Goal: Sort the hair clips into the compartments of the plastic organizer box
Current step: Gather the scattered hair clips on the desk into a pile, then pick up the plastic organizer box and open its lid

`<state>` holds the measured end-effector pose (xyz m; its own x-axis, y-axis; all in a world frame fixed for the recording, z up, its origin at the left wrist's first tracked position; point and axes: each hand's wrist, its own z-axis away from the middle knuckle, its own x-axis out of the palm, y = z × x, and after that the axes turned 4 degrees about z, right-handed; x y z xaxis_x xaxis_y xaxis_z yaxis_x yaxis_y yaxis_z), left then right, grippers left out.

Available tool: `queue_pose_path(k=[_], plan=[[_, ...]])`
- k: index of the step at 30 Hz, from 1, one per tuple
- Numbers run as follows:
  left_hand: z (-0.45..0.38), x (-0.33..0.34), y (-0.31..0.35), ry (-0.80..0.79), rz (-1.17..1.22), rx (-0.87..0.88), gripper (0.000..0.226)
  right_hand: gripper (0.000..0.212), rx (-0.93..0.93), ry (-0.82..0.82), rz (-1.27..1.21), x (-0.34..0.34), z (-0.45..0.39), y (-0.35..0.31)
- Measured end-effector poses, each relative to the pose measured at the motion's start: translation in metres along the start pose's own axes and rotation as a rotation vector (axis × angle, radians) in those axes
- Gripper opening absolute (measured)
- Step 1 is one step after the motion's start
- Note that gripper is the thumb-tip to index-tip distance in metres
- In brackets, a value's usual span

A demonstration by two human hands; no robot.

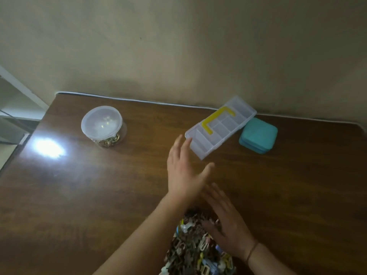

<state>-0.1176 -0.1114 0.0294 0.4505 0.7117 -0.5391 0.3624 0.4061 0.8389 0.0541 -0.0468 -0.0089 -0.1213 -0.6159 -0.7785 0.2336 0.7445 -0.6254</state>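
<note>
While the dark brown wooden table (99, 195) fills most of the head view under a plain beige wall (178, 46), a heap of small hair clips (190, 247) in brown, yellow, pale blue and white lies at its near edge, running out of the bottom of the frame. The left hand (183, 171) is stretched forward over the table with its fingers straight and spread and the thumb splayed to the right, holding nothing; its fingertips reach the near-left corner of the clear plastic organizer box (220, 127), though whether they touch it cannot be told. That box, long and rectangular with a yellow handle (216, 119) on its closed lid and divided compartments showing through, lies at a slant on the far right part of the table, close to the wall. Its far-right end sits just beside, perhaps over the edge of, a teal square case with rounded corners (259, 135). The right hand (228, 221) lies flat with straight, relaxed fingers, palm down on the far right side of the clip heap, gripping nothing; a thin band circles its wrist. Well to the left stands a round clear plastic tub with a translucent lid (101, 125), small gold-coloured items showing at its base. A bright glare patch (48, 148) lies on the table near the left edge.
</note>
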Motion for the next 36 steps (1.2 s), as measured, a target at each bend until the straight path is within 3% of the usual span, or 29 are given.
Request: queue_pose_path(k=[4,11,16,19,22,24,28,33,36], plan=[[-0.071,0.015,0.013,-0.194,-0.319,0.024,0.113,0.052,0.222,0.19,-0.11,-0.018,0.01,-0.004],[-0.068,-0.024,-0.028,-0.286,-0.25,0.089,0.1,0.039,0.422,0.198,-0.231,-0.033,0.013,-0.013],[-0.01,-0.099,-0.08,-0.369,-0.127,0.11,0.101,0.017,0.758,0.301,-0.763,-0.031,-0.021,-0.028],[0.034,-0.13,-0.104,-0.345,-0.061,0.085,0.106,0.023,0.929,0.373,-1.142,-0.024,-0.046,-0.047],[0.056,-0.137,-0.118,-0.364,0.029,-0.035,0.128,0.029,1.039,0.393,-1.37,-0.016,-0.062,-0.065],[0.06,-0.131,-0.118,-0.362,0.083,-0.14,0.136,0.031,1.078,0.412,-1.398,-0.013,-0.066,-0.073],[0.063,-0.118,-0.115,-0.212,0.151,-0.201,0.129,0.029,1.103,0.469,-1.361,-0.012,-0.07,-0.079],[0.065,-0.115,-0.11,-0.159,0.253,-0.124,0.092,0.038,1.097,0.492,-1.295,-0.016,-0.071,-0.079],[0.064,-0.115,-0.107,-0.127,0.277,-0.105,0.085,0.037,1.084,0.496,-1.272,-0.018,-0.071,-0.079]])
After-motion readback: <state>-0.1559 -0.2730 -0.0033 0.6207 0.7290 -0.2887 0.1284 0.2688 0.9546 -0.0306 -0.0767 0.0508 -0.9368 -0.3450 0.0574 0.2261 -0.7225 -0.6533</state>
